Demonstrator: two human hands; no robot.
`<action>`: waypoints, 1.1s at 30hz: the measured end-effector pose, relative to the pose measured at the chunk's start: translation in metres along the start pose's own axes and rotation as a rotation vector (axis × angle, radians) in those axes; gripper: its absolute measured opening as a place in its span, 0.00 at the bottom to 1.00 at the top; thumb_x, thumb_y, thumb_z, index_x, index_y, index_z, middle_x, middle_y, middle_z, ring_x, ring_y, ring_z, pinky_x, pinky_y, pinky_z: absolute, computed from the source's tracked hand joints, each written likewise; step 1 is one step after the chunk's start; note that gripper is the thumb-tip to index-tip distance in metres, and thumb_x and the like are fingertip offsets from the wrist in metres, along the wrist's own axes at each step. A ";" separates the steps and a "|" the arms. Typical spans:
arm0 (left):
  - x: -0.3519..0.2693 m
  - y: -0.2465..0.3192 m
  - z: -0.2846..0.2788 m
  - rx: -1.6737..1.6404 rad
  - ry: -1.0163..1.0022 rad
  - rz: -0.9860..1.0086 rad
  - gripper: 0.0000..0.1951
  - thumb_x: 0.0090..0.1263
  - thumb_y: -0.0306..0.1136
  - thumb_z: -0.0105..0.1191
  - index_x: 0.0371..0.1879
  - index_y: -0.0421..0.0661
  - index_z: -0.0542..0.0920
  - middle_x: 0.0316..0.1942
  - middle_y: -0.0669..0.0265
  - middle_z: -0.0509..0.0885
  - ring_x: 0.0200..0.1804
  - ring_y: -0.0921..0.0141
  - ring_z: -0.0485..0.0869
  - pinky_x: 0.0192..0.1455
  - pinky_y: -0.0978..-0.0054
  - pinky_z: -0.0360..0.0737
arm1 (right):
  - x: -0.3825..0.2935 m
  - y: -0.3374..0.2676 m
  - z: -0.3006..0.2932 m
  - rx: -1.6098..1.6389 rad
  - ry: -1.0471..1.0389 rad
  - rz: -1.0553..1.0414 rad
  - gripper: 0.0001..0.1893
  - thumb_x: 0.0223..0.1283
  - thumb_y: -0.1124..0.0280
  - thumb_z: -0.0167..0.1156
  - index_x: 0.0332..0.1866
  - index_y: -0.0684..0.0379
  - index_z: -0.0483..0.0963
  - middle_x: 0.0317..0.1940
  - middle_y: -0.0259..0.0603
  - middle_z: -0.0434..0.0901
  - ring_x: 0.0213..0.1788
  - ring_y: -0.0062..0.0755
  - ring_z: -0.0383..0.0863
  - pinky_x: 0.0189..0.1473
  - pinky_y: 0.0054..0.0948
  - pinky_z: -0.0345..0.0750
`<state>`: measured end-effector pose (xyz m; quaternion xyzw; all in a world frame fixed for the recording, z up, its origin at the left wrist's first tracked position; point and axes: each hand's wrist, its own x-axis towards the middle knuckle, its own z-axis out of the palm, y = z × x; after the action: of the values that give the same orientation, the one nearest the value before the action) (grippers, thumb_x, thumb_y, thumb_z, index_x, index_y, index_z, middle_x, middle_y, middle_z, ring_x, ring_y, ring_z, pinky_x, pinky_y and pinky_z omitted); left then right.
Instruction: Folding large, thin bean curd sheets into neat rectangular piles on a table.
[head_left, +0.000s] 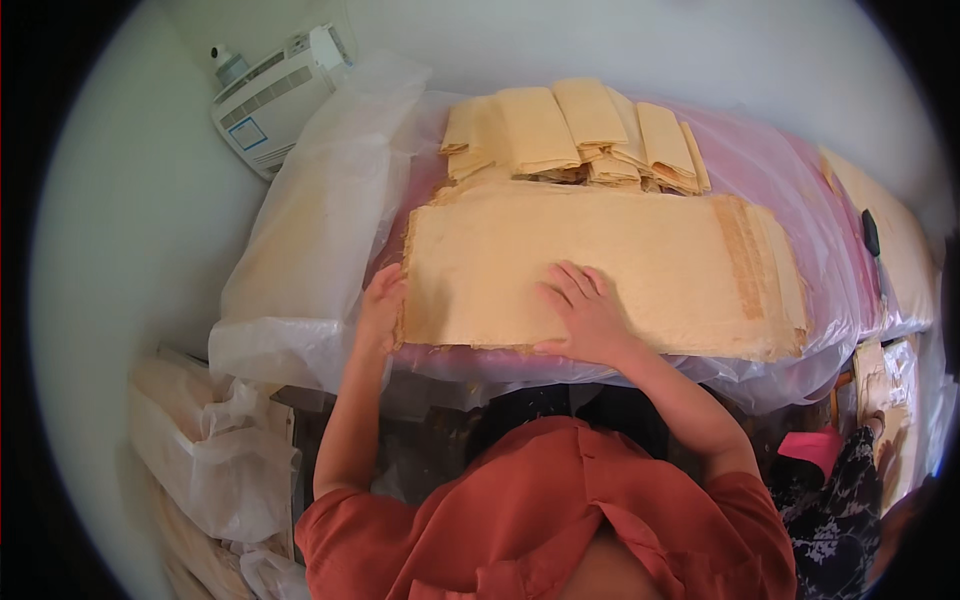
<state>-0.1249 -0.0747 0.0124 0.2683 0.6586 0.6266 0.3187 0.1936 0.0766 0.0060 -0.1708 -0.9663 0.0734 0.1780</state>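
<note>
A broad stack of thin tan sheets (495, 247) with ragged edges lies flat in front of me. My left hand (384, 300) is at the left edge of the stack, fingers bent against it; whether it pinches any sheet cannot be made out. With fingers spread, my right hand (585, 315) rests palm down on the top sheet near its front edge. A darker brown strip (739, 255) crosses the sheets toward their right end. Behind the stack lie several folded bundles (536, 127) of similar tan sheets, partly overlapping.
Clear plastic sheeting (300, 262) covers the table's left part, with pinkish covering (750, 150) beneath plastic at right. A white appliance (277, 97) stands back left. A black-handled tool (870, 232) lies far right. Below it, another person's patterned sleeve or trouser leg (832, 517) shows.
</note>
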 end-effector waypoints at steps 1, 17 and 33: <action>0.000 -0.003 -0.004 -0.002 0.005 0.003 0.23 0.70 0.28 0.55 0.65 0.40 0.71 0.59 0.62 0.77 0.62 0.70 0.74 0.66 0.72 0.70 | 0.000 0.000 0.001 0.001 0.008 0.004 0.46 0.48 0.40 0.66 0.69 0.59 0.66 0.71 0.53 0.61 0.77 0.49 0.52 0.76 0.50 0.47; -0.016 -0.025 -0.016 0.499 0.074 0.267 0.17 0.67 0.27 0.56 0.55 0.38 0.78 0.49 0.58 0.83 0.51 0.69 0.81 0.54 0.73 0.78 | 0.003 -0.012 -0.001 -0.095 -0.013 0.022 0.45 0.49 0.41 0.65 0.69 0.60 0.65 0.72 0.53 0.60 0.77 0.47 0.52 0.76 0.50 0.47; -0.015 0.010 -0.013 -0.156 0.034 -0.052 0.16 0.70 0.30 0.57 0.54 0.41 0.78 0.43 0.69 0.83 0.44 0.74 0.80 0.50 0.77 0.76 | -0.003 -0.016 0.002 -0.114 0.031 0.046 0.45 0.50 0.40 0.64 0.69 0.60 0.65 0.72 0.53 0.61 0.77 0.47 0.54 0.75 0.49 0.49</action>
<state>-0.1257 -0.0936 0.0236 0.2146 0.6198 0.6720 0.3437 0.1905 0.0608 0.0069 -0.2038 -0.9619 0.0196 0.1813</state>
